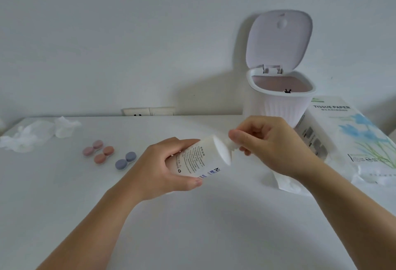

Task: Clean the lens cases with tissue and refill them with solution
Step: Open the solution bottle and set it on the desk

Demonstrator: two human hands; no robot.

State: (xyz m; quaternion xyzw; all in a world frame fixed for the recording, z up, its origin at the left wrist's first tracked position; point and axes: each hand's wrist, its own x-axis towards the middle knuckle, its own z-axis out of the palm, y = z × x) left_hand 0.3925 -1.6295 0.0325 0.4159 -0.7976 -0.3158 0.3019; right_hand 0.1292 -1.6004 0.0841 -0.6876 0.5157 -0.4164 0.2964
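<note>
White solution bottle (pixel 203 158) tilted | left hand (pixel 162 169) grip on body | right hand (pixel 267 143) at cap

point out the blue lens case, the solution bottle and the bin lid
blue lens case (pixel 125 160), head view, on the joint between its two round caps
solution bottle (pixel 200 158), head view, on the printed label of its body
bin lid (pixel 278 40), head view, on the middle of the raised lid's underside
</note>
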